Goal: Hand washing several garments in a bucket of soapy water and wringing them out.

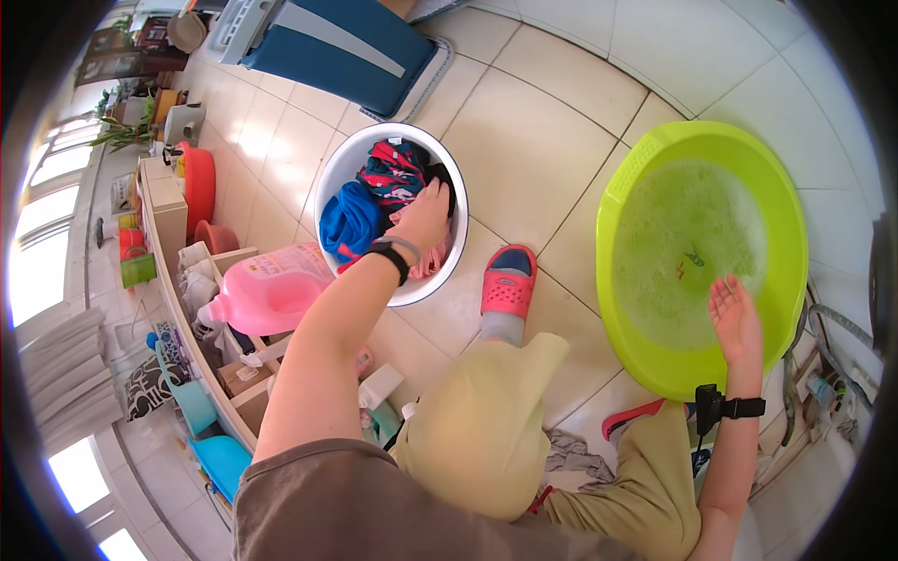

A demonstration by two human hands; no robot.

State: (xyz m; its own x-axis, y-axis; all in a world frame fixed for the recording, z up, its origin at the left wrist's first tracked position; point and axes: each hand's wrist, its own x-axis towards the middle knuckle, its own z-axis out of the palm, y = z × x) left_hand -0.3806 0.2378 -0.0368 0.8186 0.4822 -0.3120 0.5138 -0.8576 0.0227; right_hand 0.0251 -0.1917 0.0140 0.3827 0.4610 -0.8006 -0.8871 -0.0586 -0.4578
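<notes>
My left hand reaches into a white enamel basin and rests on dark and pink cloth at its right side; whether its fingers grip any of it is hard to tell. Blue cloth and a patterned red, white and dark garment lie in the same basin. On the right, a lime-green plastic tub holds cloudy, foamy water. Over its near right part is my right hand, palm up, fingers extended, holding nothing. Small dark green and reddish bits show in the water.
A pink detergent bottle stands by an open drawer left of the basin. Beyond the basin is a blue and white bin-like object. Red tubs stand farther left. Grey cloth lies on the floor near my legs; a hose runs at right.
</notes>
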